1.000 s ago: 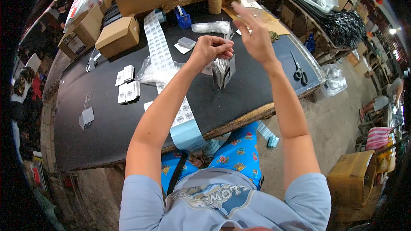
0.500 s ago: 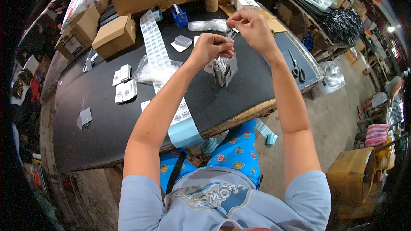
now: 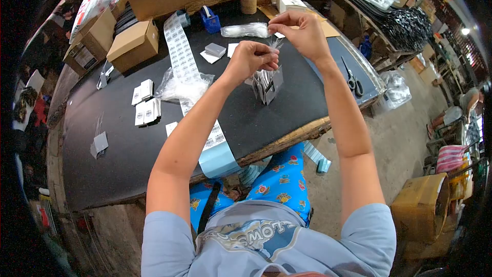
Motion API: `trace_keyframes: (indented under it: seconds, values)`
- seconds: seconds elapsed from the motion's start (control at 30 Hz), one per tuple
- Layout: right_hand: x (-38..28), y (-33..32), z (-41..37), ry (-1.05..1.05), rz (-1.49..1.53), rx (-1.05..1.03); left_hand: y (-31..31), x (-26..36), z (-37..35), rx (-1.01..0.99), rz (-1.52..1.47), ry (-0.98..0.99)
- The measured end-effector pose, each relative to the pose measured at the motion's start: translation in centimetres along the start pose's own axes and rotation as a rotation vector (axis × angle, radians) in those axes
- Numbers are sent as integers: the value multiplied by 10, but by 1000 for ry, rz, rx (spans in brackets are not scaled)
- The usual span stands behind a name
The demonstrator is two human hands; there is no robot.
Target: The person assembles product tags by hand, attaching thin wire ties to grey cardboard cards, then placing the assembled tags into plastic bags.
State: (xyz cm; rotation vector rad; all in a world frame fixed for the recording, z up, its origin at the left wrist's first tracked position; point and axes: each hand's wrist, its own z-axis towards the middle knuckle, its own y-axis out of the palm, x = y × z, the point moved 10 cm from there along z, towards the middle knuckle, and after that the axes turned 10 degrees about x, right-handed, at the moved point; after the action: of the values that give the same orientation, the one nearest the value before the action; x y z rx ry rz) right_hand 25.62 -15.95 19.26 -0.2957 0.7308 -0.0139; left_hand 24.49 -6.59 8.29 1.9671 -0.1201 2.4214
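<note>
A bunch of small grey and white tags (image 3: 266,87) hangs just over the black tabletop, fanned out below my hands. Clear thin strings (image 3: 275,44) rise from the bunch. My left hand (image 3: 252,59) is closed on these strings, thumb and fingers pinched together. Higher and to the right, my right hand (image 3: 301,31) pinches near the top of the strings; what lies between its fingertips is too fine to make out. A bundle of clear strings (image 3: 245,30) lies behind my hands on the table.
A long strip of barcode labels (image 3: 180,51) crosses the black table (image 3: 118,174) and drapes over its front edge. Stacks of white tags (image 3: 147,112) sit left of it. Also present are a cardboard box (image 3: 134,46), a blue tape dispenser (image 3: 210,20), a cardboard tube (image 3: 248,0) and scissors (image 3: 352,78).
The view has shifted slightly, so the table's things appear a little further left. Both hands keep nearly the same pose over the tags.
</note>
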Motion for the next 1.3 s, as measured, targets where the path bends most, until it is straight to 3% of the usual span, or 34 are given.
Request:
trace_keyframes:
  seconds: [0.13, 0.3, 0.43, 0.53, 0.63, 0.9, 1.03, 1.1, 1.3]
  values:
    - [4, 1, -4, 59, 114, 0, -1, -1, -1, 9, -26, -26]
    - [-6, -4, -6, -29, -117, 29, 0, 0, -2, -5, -43, -16]
    - [-5, -7, -5, -18, -38, 51, 2, -2, 1, -17, -1, -39]
    - [-6, -2, -7, -91, -149, 18, 5, 0, -1, -23, -18, -30]
    - [0, -3, -13, -4, 29, 60, 8, -1, -6, -12, -15, -75]
    - [-14, 11, -23, -106, -253, -140, 10, 0, 0, -36, -52, -35]
    - [2, 20, -29, -64, -218, -266, 8, -1, 1, -35, -132, -63]
    - [-4, -13, -26, -46, 98, 109, 4, 0, 2, -17, -105, -83]
    - [54, 1, -65, 154, 94, -200, -2, 11, 3, -14, -153, -103]
